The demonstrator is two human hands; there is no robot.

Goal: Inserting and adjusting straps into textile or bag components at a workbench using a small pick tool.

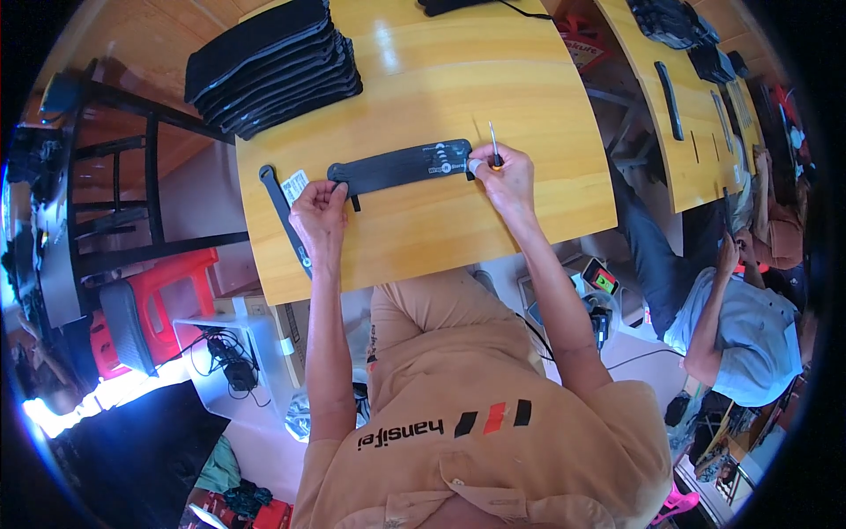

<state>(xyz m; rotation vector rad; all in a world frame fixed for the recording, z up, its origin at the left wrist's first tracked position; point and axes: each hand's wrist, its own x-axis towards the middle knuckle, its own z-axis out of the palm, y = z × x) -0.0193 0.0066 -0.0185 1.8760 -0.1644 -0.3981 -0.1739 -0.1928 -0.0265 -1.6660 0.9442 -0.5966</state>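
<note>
Left hand (pixel 319 210) presses its grip on the near end of the long black flat strap (pixel 401 166), lying crosswise on the wooden tabletop (pixel 441 79); right hand (pixel 504 176) grips a small screwdriver (pixel 493 146) at the far end.

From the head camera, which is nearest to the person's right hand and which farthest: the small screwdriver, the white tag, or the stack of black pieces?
From the right hand:
1. Small screwdriver, gripped in its fingers.
2. White tag, across the table, beside the left hand.
3. Stack of black pieces, at the table's far left corner.
</note>
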